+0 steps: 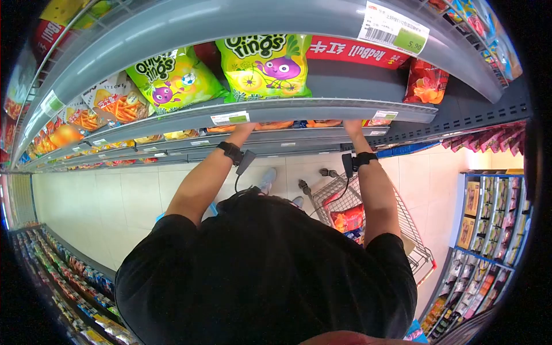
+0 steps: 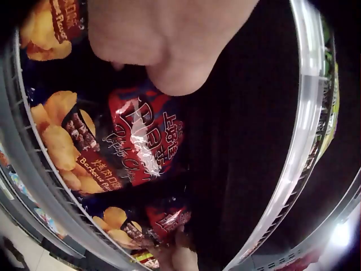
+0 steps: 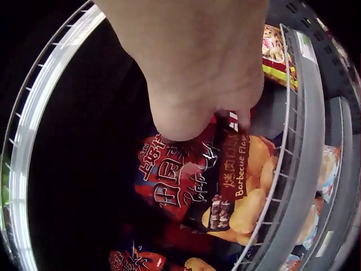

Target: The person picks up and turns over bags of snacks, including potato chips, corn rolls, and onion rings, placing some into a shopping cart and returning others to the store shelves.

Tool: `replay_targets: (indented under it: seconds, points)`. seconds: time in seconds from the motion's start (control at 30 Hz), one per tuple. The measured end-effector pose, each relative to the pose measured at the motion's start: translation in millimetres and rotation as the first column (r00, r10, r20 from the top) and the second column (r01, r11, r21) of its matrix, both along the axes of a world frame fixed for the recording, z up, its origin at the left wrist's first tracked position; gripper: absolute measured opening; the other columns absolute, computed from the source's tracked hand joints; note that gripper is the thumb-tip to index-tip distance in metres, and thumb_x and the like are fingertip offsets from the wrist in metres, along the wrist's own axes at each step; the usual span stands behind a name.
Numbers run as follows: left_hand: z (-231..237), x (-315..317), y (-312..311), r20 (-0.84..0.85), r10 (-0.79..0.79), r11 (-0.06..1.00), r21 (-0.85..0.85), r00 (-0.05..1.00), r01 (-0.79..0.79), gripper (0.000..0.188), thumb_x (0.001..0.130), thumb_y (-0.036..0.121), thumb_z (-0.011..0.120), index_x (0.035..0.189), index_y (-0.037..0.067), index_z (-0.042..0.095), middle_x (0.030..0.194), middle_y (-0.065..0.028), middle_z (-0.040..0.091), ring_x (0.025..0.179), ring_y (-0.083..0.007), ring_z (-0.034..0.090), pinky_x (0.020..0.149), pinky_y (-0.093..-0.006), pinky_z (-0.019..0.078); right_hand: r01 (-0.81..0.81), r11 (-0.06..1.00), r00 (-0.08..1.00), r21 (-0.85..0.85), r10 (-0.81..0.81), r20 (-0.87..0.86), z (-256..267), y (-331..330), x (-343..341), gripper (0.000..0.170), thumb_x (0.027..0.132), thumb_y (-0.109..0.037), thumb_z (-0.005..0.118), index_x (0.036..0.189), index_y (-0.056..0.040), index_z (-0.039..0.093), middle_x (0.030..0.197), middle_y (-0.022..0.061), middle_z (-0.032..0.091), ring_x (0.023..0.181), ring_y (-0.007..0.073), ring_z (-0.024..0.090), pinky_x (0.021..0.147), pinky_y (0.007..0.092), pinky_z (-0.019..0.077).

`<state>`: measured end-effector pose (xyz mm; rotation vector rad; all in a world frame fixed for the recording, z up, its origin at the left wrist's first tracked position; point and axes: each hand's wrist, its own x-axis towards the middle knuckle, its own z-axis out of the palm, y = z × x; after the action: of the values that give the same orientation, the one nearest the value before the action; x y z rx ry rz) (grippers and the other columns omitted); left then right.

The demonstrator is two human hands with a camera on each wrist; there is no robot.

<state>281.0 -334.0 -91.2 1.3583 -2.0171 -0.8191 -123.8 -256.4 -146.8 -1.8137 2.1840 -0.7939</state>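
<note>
Both hands reach into a lower shelf, fingers mostly hidden under the shelf edge in the head view. In the left wrist view my left hand (image 2: 163, 45) is above a barbecue-flavor potato chip bag (image 2: 135, 135), dark blue and red, lying face up. Its fingers are out of sight behind the hand, so I cannot tell what they hold. My right hand (image 3: 197, 84) grips the upper edge of a similar potato chip bag (image 3: 186, 180) farther right, a finger curled over its edge. Another bag (image 2: 48, 34) lies beside the left hand.
A wire rail (image 3: 282, 169) runs along the shelf front. Overhead, a shelf edge (image 1: 322, 115) carries green onion ring bags (image 1: 264, 69). Behind the right arm stands a shopping cart (image 1: 397, 213) with a red bag (image 1: 348, 218) in it. Stocked racks (image 1: 489, 213) stand right.
</note>
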Motion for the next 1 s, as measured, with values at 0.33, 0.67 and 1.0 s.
replay_targets:
  seconds: [0.33,0.67,1.0]
  points:
    - [0,6,9,-0.001,0.030,0.999,-0.039,1.000,-0.030,0.030,0.089,0.024,0.050,0.104,0.002,0.063,0.104,-0.0197,0.065,0.101,-0.0356,0.059,0.088,-0.0420,0.0444,0.126,0.989,0.972,0.078,-0.139,0.187,20,-1,36,0.034,0.090,-0.020,0.047,0.115,0.0002,0.059,0.122,0.0236,0.057,0.120,0.0402,0.047,0.104,0.0431,0.0355]
    - [-3,-2,9,0.316,0.064,0.997,-0.054,0.946,-0.050,0.027,0.090,0.022,0.050,0.102,0.002,0.064,0.101,-0.0199,0.064,0.099,-0.0322,0.059,0.087,-0.0409,0.0447,0.203,0.979,0.817,-0.001,-0.169,0.552,1,25,37,0.041,0.091,-0.022,0.053,0.125,0.0015,0.049,0.115,0.0181,0.061,0.111,0.0302,0.054,0.094,0.0367,0.0422]
    - [-19,-33,98,-0.323,0.156,0.978,0.181,0.933,-0.101,0.037,0.085,0.004,0.056,0.121,-0.001,0.049,0.118,-0.0108,0.054,0.092,-0.0194,0.059,0.083,-0.0311,0.0465,0.615,0.637,0.091,0.464,-0.643,0.761,-18,301,1,0.031,0.091,-0.020,0.053,0.120,-0.0091,0.051,0.104,0.0076,0.065,0.086,0.0179,0.064,0.070,0.0328,0.0493]
